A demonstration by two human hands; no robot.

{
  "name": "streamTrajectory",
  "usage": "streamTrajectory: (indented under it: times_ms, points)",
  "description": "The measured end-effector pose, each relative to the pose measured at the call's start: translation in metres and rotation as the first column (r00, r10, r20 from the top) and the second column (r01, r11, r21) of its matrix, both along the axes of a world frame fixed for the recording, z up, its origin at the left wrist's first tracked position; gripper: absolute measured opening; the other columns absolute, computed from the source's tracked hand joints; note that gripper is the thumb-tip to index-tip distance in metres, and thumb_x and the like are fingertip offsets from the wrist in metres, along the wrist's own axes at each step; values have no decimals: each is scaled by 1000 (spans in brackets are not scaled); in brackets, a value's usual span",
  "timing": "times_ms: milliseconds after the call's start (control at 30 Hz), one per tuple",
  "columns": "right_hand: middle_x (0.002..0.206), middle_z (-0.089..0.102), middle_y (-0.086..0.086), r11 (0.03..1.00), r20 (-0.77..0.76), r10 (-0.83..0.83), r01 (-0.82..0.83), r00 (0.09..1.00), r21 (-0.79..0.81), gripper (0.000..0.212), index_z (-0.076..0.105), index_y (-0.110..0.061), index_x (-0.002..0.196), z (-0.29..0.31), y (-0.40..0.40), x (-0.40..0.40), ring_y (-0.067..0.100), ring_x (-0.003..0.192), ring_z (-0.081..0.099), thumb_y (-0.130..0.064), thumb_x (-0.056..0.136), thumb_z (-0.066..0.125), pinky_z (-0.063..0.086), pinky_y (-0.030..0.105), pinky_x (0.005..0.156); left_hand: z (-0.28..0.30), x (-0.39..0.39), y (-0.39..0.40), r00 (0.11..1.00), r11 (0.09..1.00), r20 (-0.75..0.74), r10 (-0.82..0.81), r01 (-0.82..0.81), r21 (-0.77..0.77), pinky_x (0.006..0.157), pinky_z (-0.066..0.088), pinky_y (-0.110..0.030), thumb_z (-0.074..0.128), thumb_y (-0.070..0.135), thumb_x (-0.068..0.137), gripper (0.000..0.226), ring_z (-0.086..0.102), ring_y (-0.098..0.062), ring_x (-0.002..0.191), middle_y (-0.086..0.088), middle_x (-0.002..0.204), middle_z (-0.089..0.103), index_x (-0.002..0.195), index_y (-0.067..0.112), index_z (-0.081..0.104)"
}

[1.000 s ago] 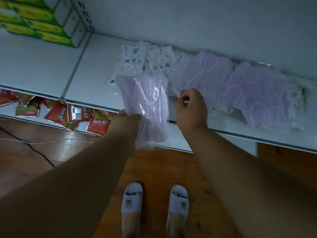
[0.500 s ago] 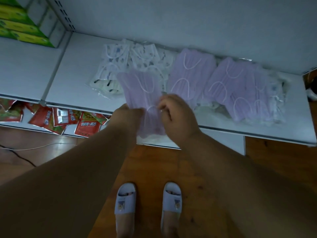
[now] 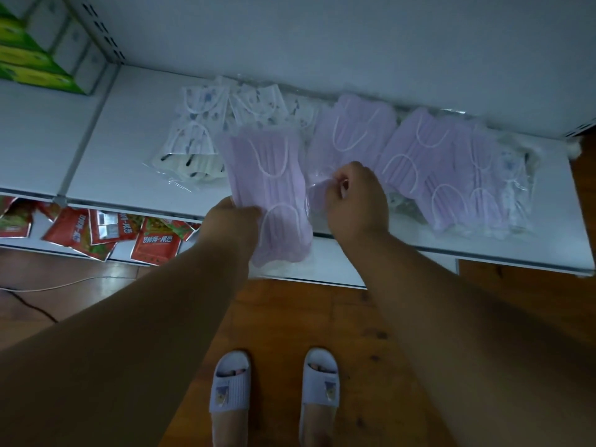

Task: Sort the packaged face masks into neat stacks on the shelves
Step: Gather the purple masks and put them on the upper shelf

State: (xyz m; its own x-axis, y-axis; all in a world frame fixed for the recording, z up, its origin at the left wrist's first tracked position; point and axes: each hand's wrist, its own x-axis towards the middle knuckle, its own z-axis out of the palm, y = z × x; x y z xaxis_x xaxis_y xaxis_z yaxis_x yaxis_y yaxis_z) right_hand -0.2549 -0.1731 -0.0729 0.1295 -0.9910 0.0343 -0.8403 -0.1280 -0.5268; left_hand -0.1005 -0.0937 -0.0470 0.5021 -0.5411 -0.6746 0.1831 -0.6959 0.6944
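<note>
My left hand (image 3: 230,221) is gripping a purple mask pack (image 3: 269,195) by its lower left edge, fingers curled under it and thumb on top, holding it over the front lip of the white shelf (image 3: 106,150). My right hand (image 3: 354,196) is pinching the clear wrapper of another purple pack (image 3: 354,130), just right of the one I am holding. Beyond my left fingers printed white mask packs (image 3: 200,124) are lying; right of my right fingers more purple packs (image 3: 451,169) are overlapping against the back wall.
</note>
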Motion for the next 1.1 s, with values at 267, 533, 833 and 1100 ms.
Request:
streamTrajectory:
  times_ms: [267,533,833,1100]
  points:
    - [98,61,3,991,361,40,-82,932,102,6,56,-13,101,15,47,14,17,84,56,-14,98,51,41,25,67,3,-3,-13,989,989,4,147,-147,29,97,51,-34,45,16,103,29,57,-39,119,-22,125,61,122,1,60]
    - [102,64,4,950,325,252,-297,912,96,12,57,-12,103,19,37,18,19,87,59,-13,95,49,50,32,76,13,3,-7,956,970,-165,243,-243,19,98,49,-40,59,37,95,45,60,-34,119,-13,133,61,133,12,56]
    - [154,37,21,962,-169,271,-267,948,48,44,53,-5,135,-1,-2,3,34,143,34,-22,94,52,30,47,116,-1,2,-8,1000,999,26,9,-10,30,88,56,-45,66,17,90,26,65,-36,96,-11,99,66,116,16,64]
    - [113,61,11,976,-362,212,-218,908,25,23,62,-10,114,-4,-15,-3,31,106,54,-13,91,57,38,36,85,-1,1,-2,999,995,15,-37,35,89,84,54,-39,61,25,96,34,62,-31,97,-5,96,61,129,17,59]
